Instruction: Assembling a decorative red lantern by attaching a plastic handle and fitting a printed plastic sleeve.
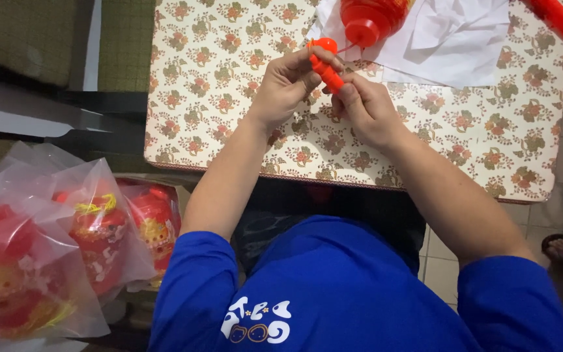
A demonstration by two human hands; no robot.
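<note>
Seen from above: left hand [288, 81] and right hand [363, 107] close together, both pinched on a small orange plastic handle piece [326, 65] above a floral-covered table [229, 130]. Best gripped firmly, kept aligned. Beyond, a red lantern [369, 19] on white paper [464, 45]; bagged lanterns [66, 241] at left.

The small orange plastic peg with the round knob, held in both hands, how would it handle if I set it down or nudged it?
The small orange plastic peg looks rigid and probably light: the left hand and right hand pinch it with fingertips only. Its round knob and cylindrical shaft suggest it may roll on the floral-covered table. The smooth plastic could be somewhat slippery.
</note>
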